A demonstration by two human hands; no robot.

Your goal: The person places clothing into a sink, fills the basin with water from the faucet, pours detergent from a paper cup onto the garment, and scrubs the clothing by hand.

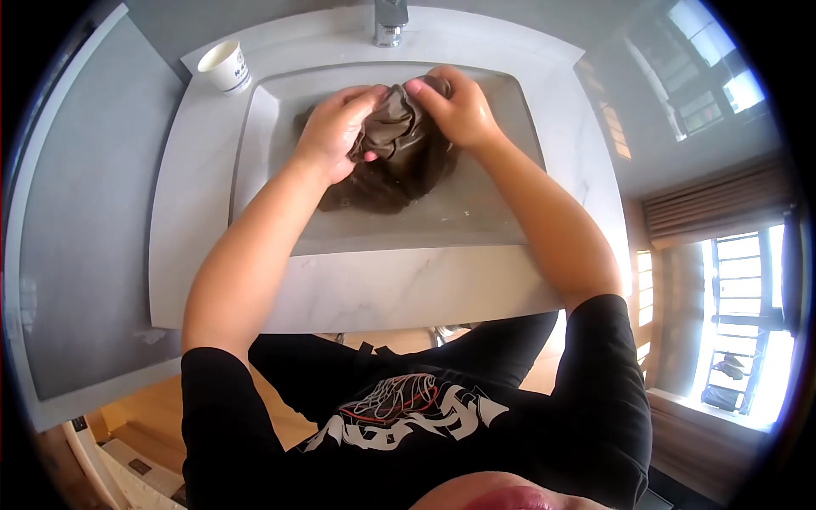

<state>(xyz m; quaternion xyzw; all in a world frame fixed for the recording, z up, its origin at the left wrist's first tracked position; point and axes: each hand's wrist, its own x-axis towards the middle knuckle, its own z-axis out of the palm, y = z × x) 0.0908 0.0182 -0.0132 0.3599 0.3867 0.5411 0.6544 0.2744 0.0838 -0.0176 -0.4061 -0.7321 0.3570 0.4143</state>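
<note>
A wet, dark brown cloth or garment (395,174) lies bunched in the washbasin (497,212), partly lifted between my two hands; its exact kind does not show. My left hand (336,132) is closed on its left side, with the thumb on top. On the upper right, my right hand (455,106) pinches a fold between thumb and curled fingers. Both hands are over the middle of the basin, a short gap apart. The lower part of the cloth spreads over the basin floor, where some water shows.
A chrome faucet (391,24) stands behind the basin. A white paper cup (225,66) sits on the back left corner of the marble-patterned counter (382,289). A grey panel (93,212) rises at the left, and a bright window (739,314) is at the far right.
</note>
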